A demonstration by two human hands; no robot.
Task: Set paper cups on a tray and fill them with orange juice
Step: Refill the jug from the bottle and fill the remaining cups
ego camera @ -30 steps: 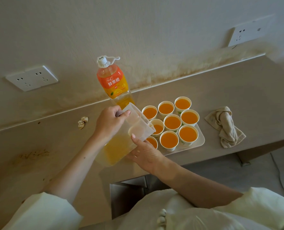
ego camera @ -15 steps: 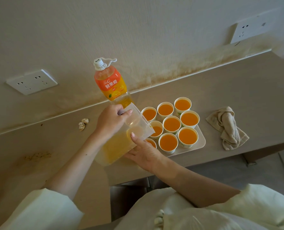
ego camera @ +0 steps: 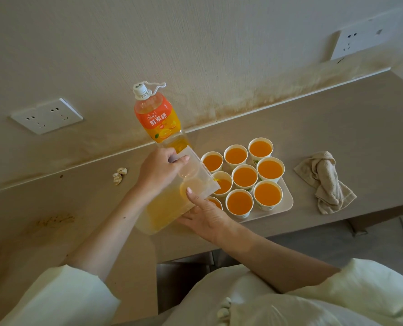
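Clear plastic jug (ego camera: 170, 205), tilted and part full of orange juice, hangs from the left hand (ego camera: 159, 171), whose fingers curl tight round its handle. Just below that grip the right hand (ego camera: 207, 216) lies straight-fingered against the jug's lower wall, propping it. Right of the grip the spout runs a thin stream into a paper cup (ego camera: 226, 186) on the tray (ego camera: 287, 201), among the filled cups (ego camera: 267, 194). Behind the grip stands a juice bottle (ego camera: 158, 121); beyond the tray lies a crumpled cloth (ego camera: 325, 182).
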